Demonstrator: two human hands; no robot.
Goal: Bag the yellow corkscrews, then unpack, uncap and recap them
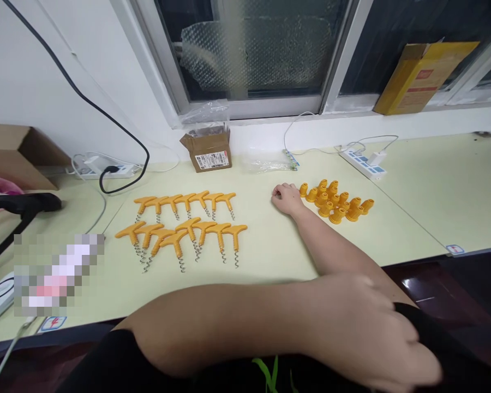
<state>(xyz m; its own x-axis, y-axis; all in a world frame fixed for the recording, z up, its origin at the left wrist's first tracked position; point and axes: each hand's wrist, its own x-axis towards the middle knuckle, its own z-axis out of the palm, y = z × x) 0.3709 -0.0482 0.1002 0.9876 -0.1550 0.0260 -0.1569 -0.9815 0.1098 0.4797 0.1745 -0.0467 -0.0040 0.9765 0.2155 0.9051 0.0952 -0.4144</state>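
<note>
My right hand (pixel 287 198) rests on the table with its fingers loosely curled, and nothing shows in them. Right beside it stands a cluster of yellow-orange plastic bell-shaped sleeves (pixel 337 215), several of them, upright and close together. My left hand (pixel 368 330) crosses low in front of my body to the right, above my right forearm; it is smeared by motion and its fingertips are hidden. On the left half of the table lie two rows of corkscrews (pixel 188 225) with yellow-orange T-shaped handles, their metal spirals pointing toward me. Neither hand touches them.
A small open cardboard box (pixel 211 152) and clear plastic wrap (pixel 265 160) sit by the wall. Power strips (pixel 364 162) with cables lie at the back right and back left. A black stand (pixel 20 210) and a larger carton (pixel 8 153) occupy the left. A yellow envelope (pixel 423 79) leans at the window.
</note>
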